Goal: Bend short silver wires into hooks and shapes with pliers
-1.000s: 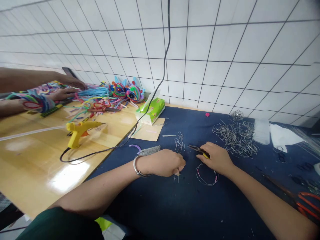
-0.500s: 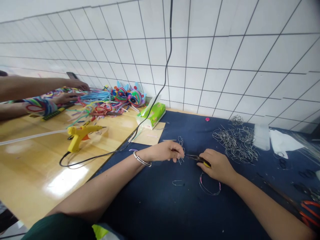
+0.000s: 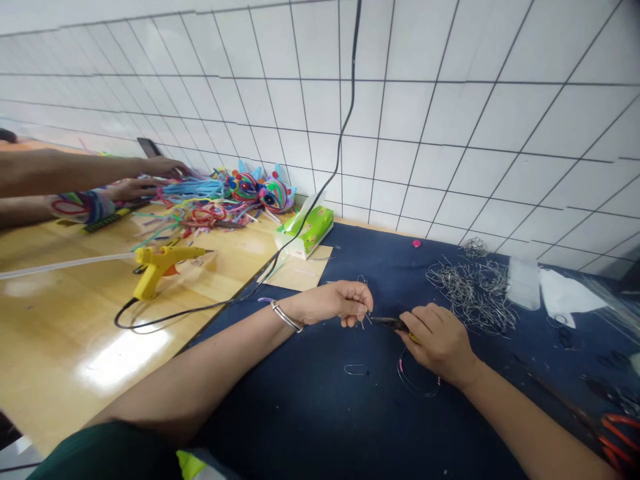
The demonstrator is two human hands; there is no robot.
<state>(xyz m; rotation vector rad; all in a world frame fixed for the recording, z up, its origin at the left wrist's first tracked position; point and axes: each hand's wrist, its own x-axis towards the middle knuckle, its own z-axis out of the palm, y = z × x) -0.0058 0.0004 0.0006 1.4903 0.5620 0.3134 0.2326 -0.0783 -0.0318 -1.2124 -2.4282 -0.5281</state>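
My left hand [image 3: 347,303] is closed in a pinch on a small piece of bent wire [image 3: 366,319], whose thin ends stick out past the fingertips. In my right hand [image 3: 440,337] is a pair of pliers [image 3: 393,323] with dark jaws and a yellow handle. The tips of the jaws point left and meet the wire or lie very close to it; I cannot tell which. Below them, a U-shaped wire [image 3: 355,369] lies on the dark blue cloth [image 3: 310,413]. A loop with pink beads [image 3: 400,367] rests partly behind my right hand.
A tangled heap of wires [image 3: 473,293] lies at the right, orange-handled scissors [image 3: 620,433] nearer me. A green tissue pack [image 3: 313,230] stands at the back, a black cord [image 3: 337,157] hanging across it. Left are a yellow glue gun [image 3: 157,267] and another person's hands [image 3: 133,189] among colourful strips.
My right hand has turned, so the pliers' handle is more covered by the fingers. The pliers' tips sit slightly lower, near the wire in my left hand. The view has shifted a little.
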